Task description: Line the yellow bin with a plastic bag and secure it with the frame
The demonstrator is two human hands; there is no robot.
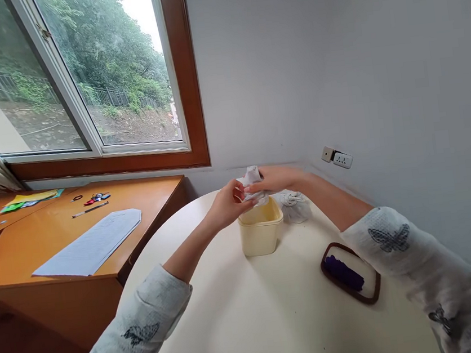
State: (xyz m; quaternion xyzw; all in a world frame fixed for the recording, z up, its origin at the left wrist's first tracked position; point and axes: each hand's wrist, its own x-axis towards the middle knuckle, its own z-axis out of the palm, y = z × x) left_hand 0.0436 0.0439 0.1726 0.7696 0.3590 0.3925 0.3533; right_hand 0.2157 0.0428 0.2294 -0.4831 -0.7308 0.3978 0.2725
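Head view: left hand, right hand pinching white bundle above cream container.

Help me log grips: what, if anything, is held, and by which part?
A crumpled white item, between the left hand and right hand, apparently by its middle; exact contact is hidden.

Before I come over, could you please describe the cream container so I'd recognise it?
On the white table, find the left hand. Below it to the right stands the cream container, deep and open, unlike the flat brown-rimmed piece.
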